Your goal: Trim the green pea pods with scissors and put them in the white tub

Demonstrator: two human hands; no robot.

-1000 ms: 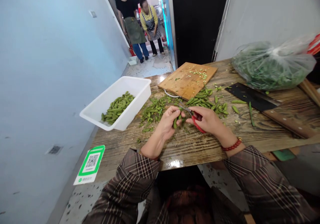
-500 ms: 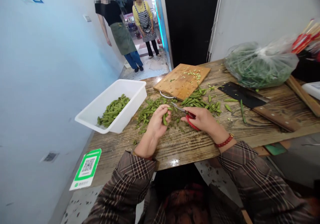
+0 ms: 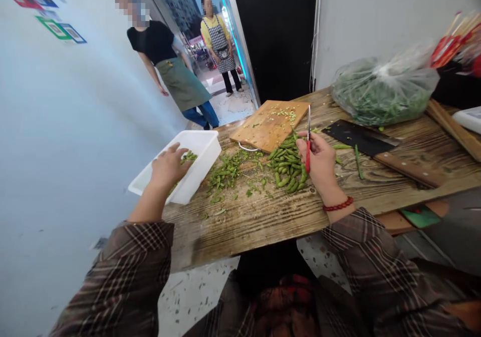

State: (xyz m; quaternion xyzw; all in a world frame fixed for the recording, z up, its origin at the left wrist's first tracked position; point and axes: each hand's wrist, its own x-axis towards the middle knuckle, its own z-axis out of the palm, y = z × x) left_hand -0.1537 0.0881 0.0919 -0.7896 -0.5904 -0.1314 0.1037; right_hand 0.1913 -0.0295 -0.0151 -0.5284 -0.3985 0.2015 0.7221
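My left hand (image 3: 167, 171) hovers over the white plastic tub (image 3: 205, 169), its fingers spread and nothing visible between them. Green soybean pods (image 3: 191, 155) inside the tub are mostly hidden behind that hand. My right hand (image 3: 322, 160) grips red-handled scissors (image 3: 308, 154), which stand upright with the blades pointing away and looking closed. Just left of the right hand lies a heap of soybean pods (image 3: 286, 169) on the wooden table (image 3: 240, 232). Small green trimmings (image 3: 226, 171) are scattered between the heap and the tub.
Behind the pods sits a wooden cutting board (image 3: 266, 121) with chopped bits. A cleaver (image 3: 370, 144) lies to the right, near a clear bag of greens (image 3: 387, 94). Two people stand by the doorway, one in a green apron (image 3: 184, 84), one in a checkered apron (image 3: 221, 46).
My left hand has gone from the scissors to above the tub, and the pod it held is no longer seen. My right hand has moved up over the heap, turning the scissors upright.
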